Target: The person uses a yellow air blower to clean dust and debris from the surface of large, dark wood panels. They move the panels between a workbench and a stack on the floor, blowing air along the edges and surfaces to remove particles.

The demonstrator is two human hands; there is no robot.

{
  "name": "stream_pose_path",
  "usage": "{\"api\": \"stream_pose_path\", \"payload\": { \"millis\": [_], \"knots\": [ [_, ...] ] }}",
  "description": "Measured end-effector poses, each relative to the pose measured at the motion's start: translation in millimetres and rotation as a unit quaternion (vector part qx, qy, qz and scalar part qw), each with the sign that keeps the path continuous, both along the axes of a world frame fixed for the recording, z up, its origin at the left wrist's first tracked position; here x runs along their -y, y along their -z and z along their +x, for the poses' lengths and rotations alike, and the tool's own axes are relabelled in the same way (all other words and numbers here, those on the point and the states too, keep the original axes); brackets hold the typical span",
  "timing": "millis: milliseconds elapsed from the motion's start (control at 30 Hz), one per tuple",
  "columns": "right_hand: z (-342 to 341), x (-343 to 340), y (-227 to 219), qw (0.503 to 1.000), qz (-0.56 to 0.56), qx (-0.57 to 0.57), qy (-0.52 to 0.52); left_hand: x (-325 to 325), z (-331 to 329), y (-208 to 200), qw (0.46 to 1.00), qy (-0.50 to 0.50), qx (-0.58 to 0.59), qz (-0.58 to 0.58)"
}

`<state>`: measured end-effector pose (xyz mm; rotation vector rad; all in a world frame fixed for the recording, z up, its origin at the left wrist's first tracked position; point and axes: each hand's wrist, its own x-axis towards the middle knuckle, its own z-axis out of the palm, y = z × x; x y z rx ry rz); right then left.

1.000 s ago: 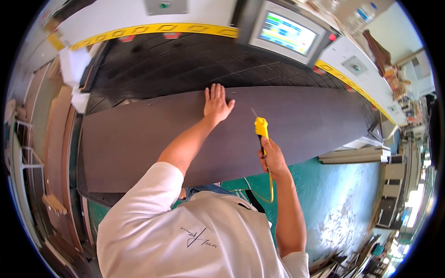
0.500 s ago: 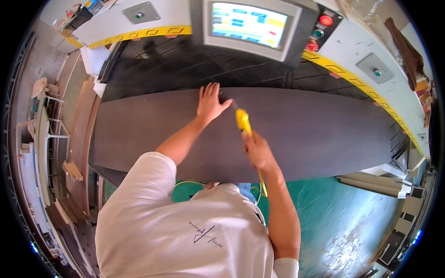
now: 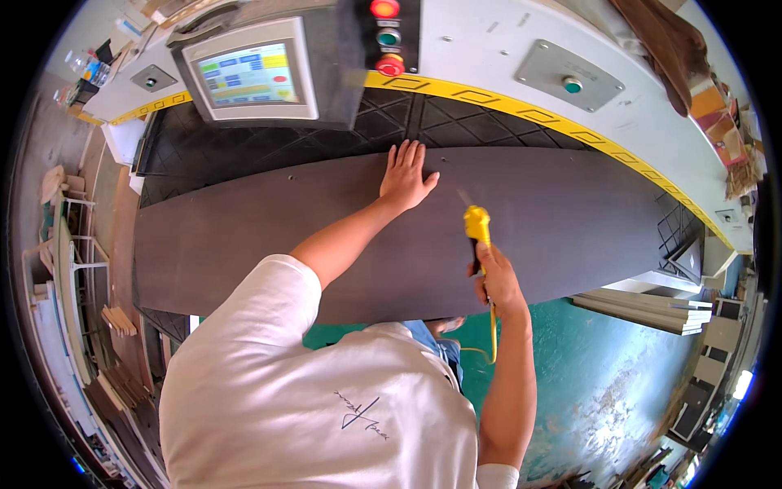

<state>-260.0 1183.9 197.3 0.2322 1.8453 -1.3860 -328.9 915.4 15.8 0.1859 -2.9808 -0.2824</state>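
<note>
My left hand [image 3: 406, 177] lies flat near the far edge of a long dark grey-brown board [image 3: 326, 236], fingers stretched out and thumb apart. In my right hand [image 3: 500, 284] is a yellow air blow gun [image 3: 477, 223], its thin nozzle slanting toward the far edge, to the right of my left thumb. From the gun's lower end a yellow hose [image 3: 494, 336] hangs past the board's near edge. Small marks or holes dot the board along its far edge, one of them just right of my left hand.
Behind the board is a black grooved bed [image 3: 244, 134] under a white machine beam with a yellow stripe [image 3: 521, 112]. A touch screen [image 3: 248, 75] and a red stop button [image 3: 389, 64] are mounted there. Pale boards [image 3: 643, 310] are stacked at right; a rack [image 3: 81, 244] stands at left.
My view has shifted right along the machine. Both hands have moved right over the board, and the blow gun has drawn away from my left thumb, its nozzle farther from the far edge.
</note>
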Motion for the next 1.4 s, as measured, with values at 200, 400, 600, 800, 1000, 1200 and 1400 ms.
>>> {"api": "stream_pose_path", "payload": {
  "millis": [200, 400, 600, 800, 1000, 1200, 1400],
  "knots": [
    [-18.4, -83.2, 2.5, 0.998, -0.001, -0.058, 0.032, -68.1, -51.9, -2.9, 1.0, 0.001, 0.002, 0.016],
    [33.5, -261.4, -12.4, 0.988, 0.055, 0.075, -0.119, -96.0, -72.7, -5.0, 0.996, -0.076, -0.038, 0.031],
    [-2.0, -365.8, -1.0, 0.99, 0.062, -0.004, 0.128, -164.5, -73.8, 3.6, 0.99, -0.139, 0.022, -0.001],
    [-127.1, -307.6, 30.8, 0.987, 0.027, -0.128, 0.09, -213.9, -76.9, -1.1, 0.988, -0.151, 0.037, 0.003],
    [-204.3, -262.1, 22.6, 0.987, 0.07, -0.143, 0.034, -224.8, -78.8, -10.5, 0.984, -0.166, 0.062, 0.008],
    [-256.8, -303.8, 37.0, 0.99, 0.09, -0.107, -0.021, -216.3, -77.8, -3.0, 0.985, -0.169, 0.033, 0.0],
    [-343.2, -428.6, 47.7, 0.947, 0.136, -0.169, 0.237, -218.7, -82.6, 6.3, 0.986, -0.163, 0.012, -0.03]
  ]
}}
